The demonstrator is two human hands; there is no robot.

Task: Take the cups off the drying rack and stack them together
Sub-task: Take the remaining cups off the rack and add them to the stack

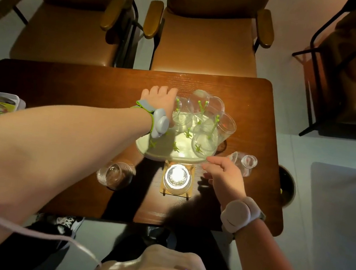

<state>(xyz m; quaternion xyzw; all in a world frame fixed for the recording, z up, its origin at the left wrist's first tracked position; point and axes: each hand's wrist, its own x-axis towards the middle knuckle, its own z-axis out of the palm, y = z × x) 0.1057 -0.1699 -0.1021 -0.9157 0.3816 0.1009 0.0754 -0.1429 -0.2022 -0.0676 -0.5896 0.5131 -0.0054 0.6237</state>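
Observation:
A pale green drying rack (165, 152) with green pegs sits mid-table. Several clear plastic cups hang upside down on its pegs, among them one at the right (204, 138) and one at the back (198, 102). My left hand (159, 99) reaches over the rack's left side and closes around the leftmost clear cup (182, 115), which is still on its peg. My right hand (224, 176) hovers at the rack's front right corner, fingers apart and holding nothing. A clear cup (243, 162) lies on its side just beyond it. Another clear cup (115, 174) stands upright on the table at the front left.
A glowing round lamp on a wooden coaster (177, 177) stands right in front of the rack. The wooden table (64, 85) has packets at its left edge (1, 104). Brown chairs (206, 46) stand behind the table, and a bin (287, 188) stands at its right.

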